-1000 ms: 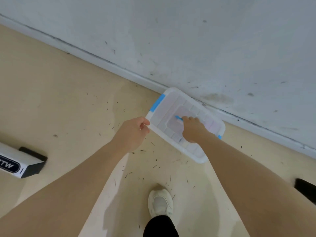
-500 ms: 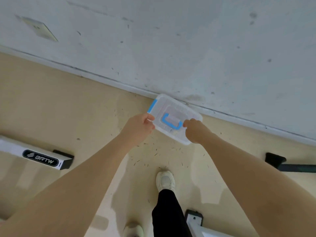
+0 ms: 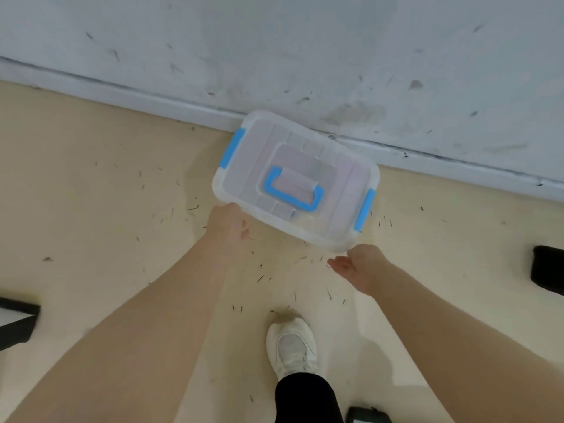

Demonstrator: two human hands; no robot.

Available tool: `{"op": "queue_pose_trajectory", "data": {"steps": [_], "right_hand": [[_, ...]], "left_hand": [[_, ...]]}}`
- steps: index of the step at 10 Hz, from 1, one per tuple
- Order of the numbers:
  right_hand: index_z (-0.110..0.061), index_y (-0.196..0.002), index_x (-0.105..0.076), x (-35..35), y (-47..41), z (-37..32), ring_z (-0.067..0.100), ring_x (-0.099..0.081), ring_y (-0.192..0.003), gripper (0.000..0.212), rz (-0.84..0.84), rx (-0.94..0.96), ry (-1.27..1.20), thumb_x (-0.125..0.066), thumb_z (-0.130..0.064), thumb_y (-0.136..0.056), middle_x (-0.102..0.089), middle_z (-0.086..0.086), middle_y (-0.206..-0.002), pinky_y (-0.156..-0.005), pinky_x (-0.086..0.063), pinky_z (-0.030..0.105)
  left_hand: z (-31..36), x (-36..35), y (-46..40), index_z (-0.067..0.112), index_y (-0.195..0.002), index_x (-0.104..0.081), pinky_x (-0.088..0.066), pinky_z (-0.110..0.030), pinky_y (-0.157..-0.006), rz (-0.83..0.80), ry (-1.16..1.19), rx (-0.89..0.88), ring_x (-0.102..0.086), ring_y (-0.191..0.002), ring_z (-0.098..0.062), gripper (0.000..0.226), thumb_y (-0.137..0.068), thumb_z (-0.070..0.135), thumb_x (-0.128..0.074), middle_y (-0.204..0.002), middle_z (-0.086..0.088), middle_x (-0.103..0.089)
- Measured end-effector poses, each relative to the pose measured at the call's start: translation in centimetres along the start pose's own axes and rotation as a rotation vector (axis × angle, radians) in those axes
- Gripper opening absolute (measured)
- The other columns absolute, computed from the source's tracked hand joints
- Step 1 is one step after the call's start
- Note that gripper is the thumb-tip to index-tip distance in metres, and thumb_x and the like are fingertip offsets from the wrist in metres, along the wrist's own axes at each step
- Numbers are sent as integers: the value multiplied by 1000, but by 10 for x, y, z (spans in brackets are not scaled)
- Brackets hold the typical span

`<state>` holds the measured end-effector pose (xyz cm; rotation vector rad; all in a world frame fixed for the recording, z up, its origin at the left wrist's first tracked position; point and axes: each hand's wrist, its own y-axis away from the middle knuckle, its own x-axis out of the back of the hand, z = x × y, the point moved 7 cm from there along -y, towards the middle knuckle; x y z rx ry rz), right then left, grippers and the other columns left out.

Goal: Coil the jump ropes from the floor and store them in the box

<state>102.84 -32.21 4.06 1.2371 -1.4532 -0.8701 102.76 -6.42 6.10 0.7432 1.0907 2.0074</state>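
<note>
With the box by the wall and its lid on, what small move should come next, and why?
Probably flip open the blue latches and lift the lid. The clear box lies closed on the floor by the wall, its handle flat; no jump rope is in view. The left hand touches its near-left corner, the right hand hovers open at the near-right corner.

Translucent frosted plastic box point(image 3: 335, 184) (glossy blue plastic clips), smooth matt floor point(image 3: 91, 193), scuffed painted wall point(image 3: 274, 41)

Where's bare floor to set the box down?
Free: the floor left of the box, up to the baseboard; also right of it, before the black object. Crowded: near the shoe, between both arms.
</note>
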Motion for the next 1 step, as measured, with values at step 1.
{"op": "queue_pose_trajectory", "data": {"steps": [1], "right_hand": [[4, -130, -41, 0, -15, -9, 33, -60, -99, 37, 34, 10, -226, -33, 6, -95, -52, 21, -129, -75, -52, 32]], "left_hand": [[3, -14, -4, 8, -125, -45, -48, -40, -97, -52, 100, 89, -59, -108, -28, 39, -90, -5, -35, -113, -14, -58]]}}
